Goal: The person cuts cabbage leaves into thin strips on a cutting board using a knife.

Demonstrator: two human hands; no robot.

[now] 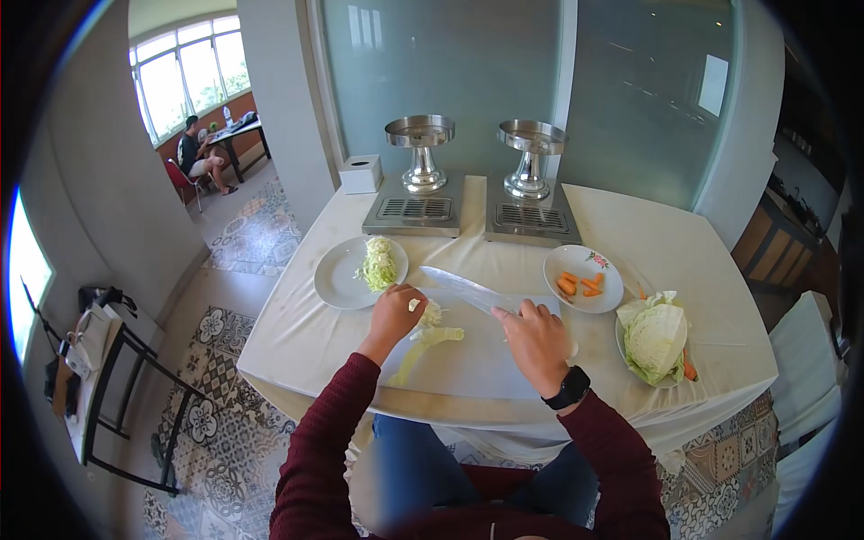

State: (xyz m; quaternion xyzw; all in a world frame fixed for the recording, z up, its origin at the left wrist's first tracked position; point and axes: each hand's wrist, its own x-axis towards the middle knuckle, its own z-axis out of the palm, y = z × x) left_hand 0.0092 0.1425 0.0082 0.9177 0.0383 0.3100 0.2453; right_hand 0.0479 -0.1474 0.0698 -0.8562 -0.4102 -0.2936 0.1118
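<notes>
My right hand, with a dark watch at the wrist, grips a knife whose blade points to the left over a pale cutting board. My left hand is closed, fingers curled, with pale bits of shredded cabbage at the fingertips. A strip of cabbage leaf lies on the board just below. Just beyond my left hand, a white plate bears a heap of shredded cabbage.
To the right are a flowered plate with carrot pieces and a cabbage on another dish. Two metal stands and a tissue box line the back. A person sits at a far table.
</notes>
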